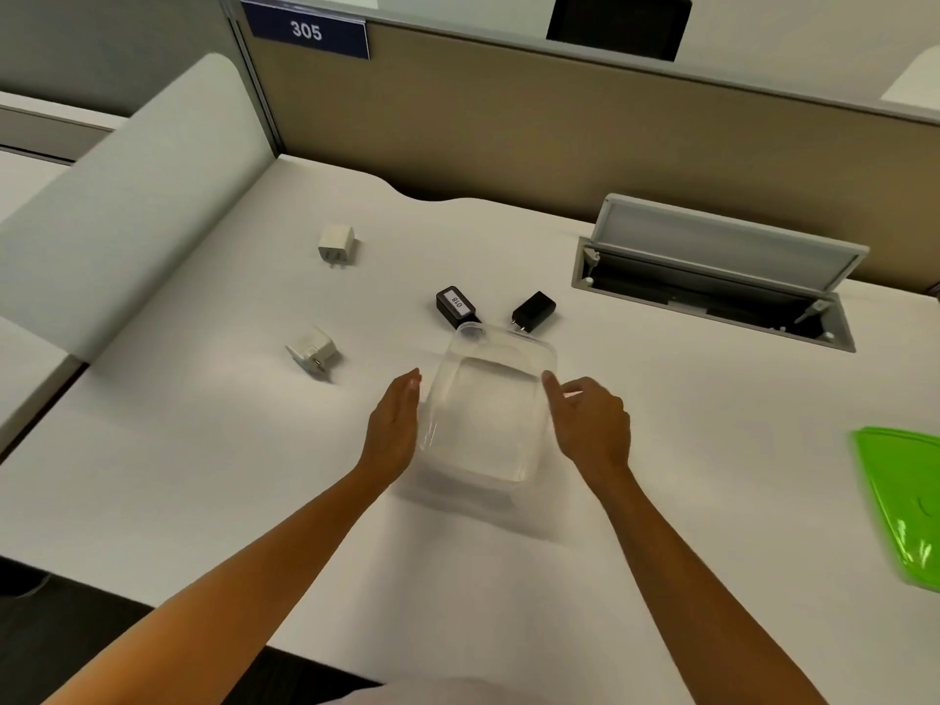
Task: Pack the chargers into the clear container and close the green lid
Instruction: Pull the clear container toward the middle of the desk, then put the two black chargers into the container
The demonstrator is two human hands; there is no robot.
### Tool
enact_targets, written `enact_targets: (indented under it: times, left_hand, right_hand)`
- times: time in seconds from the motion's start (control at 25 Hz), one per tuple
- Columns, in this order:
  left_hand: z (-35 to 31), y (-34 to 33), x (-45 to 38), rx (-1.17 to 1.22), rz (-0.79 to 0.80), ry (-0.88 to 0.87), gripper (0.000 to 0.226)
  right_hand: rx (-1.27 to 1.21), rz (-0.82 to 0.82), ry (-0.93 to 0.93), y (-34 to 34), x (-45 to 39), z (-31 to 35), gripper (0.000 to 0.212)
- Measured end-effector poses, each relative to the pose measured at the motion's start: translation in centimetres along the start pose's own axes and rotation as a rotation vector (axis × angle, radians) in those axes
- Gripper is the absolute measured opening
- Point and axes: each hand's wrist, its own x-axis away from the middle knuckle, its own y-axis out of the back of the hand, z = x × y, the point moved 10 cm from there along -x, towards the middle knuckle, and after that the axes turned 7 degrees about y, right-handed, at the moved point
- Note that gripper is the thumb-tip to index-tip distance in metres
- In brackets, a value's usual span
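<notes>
Reaching forward over the near edge of the white desk (203, 475), both forearms cross a broad bare stretch of tabletop. The clear container (486, 414) sits mid-desk between the hands, open side up, with nothing inside; its long axis runs away from the person, tilted slightly rightward. The left hand (394, 429) lies flat along the container's left wall, fingers straight and pressed together, touching or nearly touching it; which one cannot be told. The right hand (590, 424) stands just beside the right wall, fingers loosely curled and holding nothing. Off to the right, at the frame's edge, the green lid (905, 501) lies flat on the desk, well apart from the container. To the left, a white charger (313, 351) lies on its side. Just beyond the far rim are a black charger with a white label (454, 305) and a second black charger (533, 310), prongs pointing toward the person. Farther back left stands another white charger (335, 244), prongs toward the person. An open cable hatch (712, 277) interrupts the desk's far right, before the tan partition (508, 119).
</notes>
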Motion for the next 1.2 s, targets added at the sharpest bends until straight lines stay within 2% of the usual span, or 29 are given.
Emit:
enact_targets:
  times: [0.08, 0.16, 0.24, 0.32, 0.52, 0.64, 0.72, 0.8, 0.88, 0.96, 1.04, 1.12, 1.2]
  left_hand:
    - [0.9, 1.2, -1.0, -0.163, -0.023, -0.048, 0.047]
    - [1.9, 1.4, -1.7, -0.482, 0.020, -0.153, 0.047]
    - [3.0, 0.9, -1.7, -0.714, 0.056, -0.276, 0.048]
    - [3.7, 0.8, -1.5, -0.811, 0.038, -0.345, 0.051]
    - [3.8, 0.6, -1.7, -0.882, 0.018, -0.359, 0.055]
    - [3.8, 0.7, -1.7, -0.876, 0.014, -0.361, 0.055]
    - [3.8, 0.8, -1.7, -0.866, 0.010, -0.363, 0.054]
    - [3.8, 0.8, -1.7, -0.860, 0.010, -0.361, 0.054]
    - [3.6, 0.9, -1.7, -0.851, 0.001, -0.369, 0.054]
    - [3.6, 1.0, -1.6, -0.848, -0.001, -0.377, 0.054]
    - [3.5, 1.0, -1.5, -0.846, -0.010, -0.381, 0.054]
    - [3.5, 1.0, -1.6, -0.838, -0.009, -0.379, 0.055]
    - [3.5, 1.0, -1.6, -0.836, -0.009, -0.377, 0.055]
  right_hand:
    - [-0.063, -0.058, 0.020, 1.6, -1.8, -0.6, 0.055]
    - [-0.152, -0.064, 0.082, 2.5, -4.3, -0.7, 0.040]
    - [-0.134, -0.030, 0.190, 2.4, -6.8, 0.0, 0.025]
    - [-0.061, 0.039, 0.273, 1.3, -9.2, 1.0, 0.021]
    - [0.069, 0.234, 0.420, -3.1, -14.6, 4.8, 0.032]
    - [0.274, 0.471, 0.485, -7.8, -16.5, 6.2, 0.059]
    - [0.430, 0.584, 0.564, -10.2, -16.7, 6.3, 0.069]
    - [0.561, 0.539, 0.671, -11.0, -17.0, 6.8, 0.060]
    - [0.575, 0.488, 0.663, -10.7, -17.3, 6.7, 0.045]
    - [0.422, 0.494, 0.521, -9.7, -17.1, 5.6, 0.042]
    - [0.233, 0.432, 0.395, -7.2, -16.4, 5.2, 0.043]
    - [0.105, 0.321, 0.349, -3.6, -14.5, 6.2, 0.046]
    - [0.028, 0.291, 0.348, -1.1, -11.1, 7.7, 0.046]
